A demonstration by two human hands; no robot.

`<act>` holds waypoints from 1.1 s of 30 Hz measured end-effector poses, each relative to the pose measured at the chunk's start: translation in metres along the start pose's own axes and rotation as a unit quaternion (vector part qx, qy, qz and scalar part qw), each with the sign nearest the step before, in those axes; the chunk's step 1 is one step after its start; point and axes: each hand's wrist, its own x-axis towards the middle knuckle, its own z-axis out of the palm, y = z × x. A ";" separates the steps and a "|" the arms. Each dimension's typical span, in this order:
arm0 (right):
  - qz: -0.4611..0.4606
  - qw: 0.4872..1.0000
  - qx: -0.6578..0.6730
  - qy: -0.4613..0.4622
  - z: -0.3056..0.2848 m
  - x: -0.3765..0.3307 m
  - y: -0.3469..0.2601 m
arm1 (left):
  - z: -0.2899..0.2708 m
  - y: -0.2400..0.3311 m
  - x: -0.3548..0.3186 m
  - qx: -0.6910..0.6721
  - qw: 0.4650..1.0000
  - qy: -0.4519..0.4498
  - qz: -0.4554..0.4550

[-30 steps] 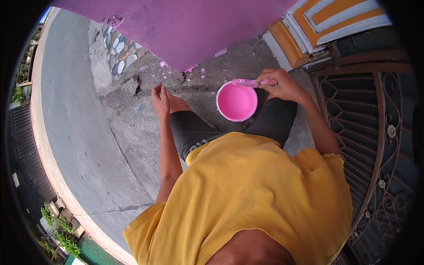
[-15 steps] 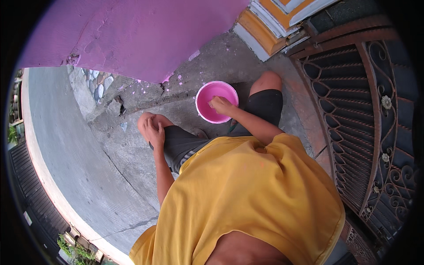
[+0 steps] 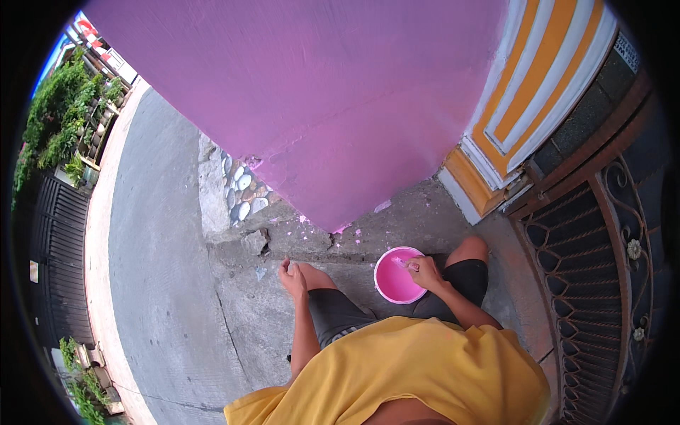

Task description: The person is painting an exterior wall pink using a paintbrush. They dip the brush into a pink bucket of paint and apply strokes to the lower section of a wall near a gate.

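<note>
A round pink bucket (image 3: 378, 286) with a pale rim and pink inside stands on the concrete between my knees. My right hand (image 3: 424, 273) is over its right side, closed round what looks like a paintbrush (image 3: 401, 263). Only its pink-smeared end shows, inside the bucket's outline; my fingers hide the rest. Beside my left knee, my left hand (image 3: 293, 279) holds nothing, its fingers loosely bent and apart.
A purple-pink wall (image 3: 333, 120) rises ahead, its lower corner just beyond the bucket. Pink flecks, a broken stone (image 3: 255, 242) and set pebbles (image 3: 243, 195) lie along its foot. An orange-and-white pillar base (image 3: 482, 185) and metal gate (image 3: 577, 248) stand to the right; a road runs left.
The view has tilted up, showing more wall. My right hand has risen from inside the bucket toward its right rim, baring the pink-coated end. My left hand has shifted off my knee.
</note>
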 end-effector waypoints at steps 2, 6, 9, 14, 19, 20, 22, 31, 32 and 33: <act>0.027 0.996 0.035 0.077 -0.015 -0.002 -0.009 | 0.012 0.031 0.023 -0.098 0.994 -0.042 -0.029; 0.067 0.991 0.097 0.071 -0.020 0.002 -0.001 | 0.014 0.092 0.065 -0.177 0.981 -0.037 -0.071; 0.074 0.975 0.197 0.069 -0.010 -0.004 0.022 | 0.014 0.112 0.095 -0.199 0.978 -0.051 -0.041; 0.140 0.970 0.196 0.016 -0.027 -0.017 -0.007 | 0.027 0.115 0.098 -0.220 0.973 -0.033 -0.060; 0.144 0.973 0.183 -0.013 -0.040 -0.017 -0.008 | 0.052 0.155 0.106 -0.361 0.921 -0.139 -0.042; 0.143 0.971 0.191 -0.008 -0.041 -0.015 -0.010 | 0.051 0.166 0.108 -0.385 0.907 -0.168 -0.025; 0.142 0.973 0.184 -0.011 -0.043 -0.012 -0.011 | 0.045 0.180 0.111 -0.394 0.902 -0.175 -0.012; 0.098 0.992 0.065 -0.039 -0.030 -0.006 -0.020 | 0.037 0.175 0.111 -0.382 0.896 -0.225 -0.004; 0.036 0.999 0.010 -0.030 -0.028 -0.006 -0.025 | 0.039 0.176 0.106 -0.363 0.907 -0.216 0.008; -0.027 0.998 -0.044 -0.019 -0.026 -0.005 -0.031 | 0.040 0.177 0.102 -0.342 0.916 -0.208 0.020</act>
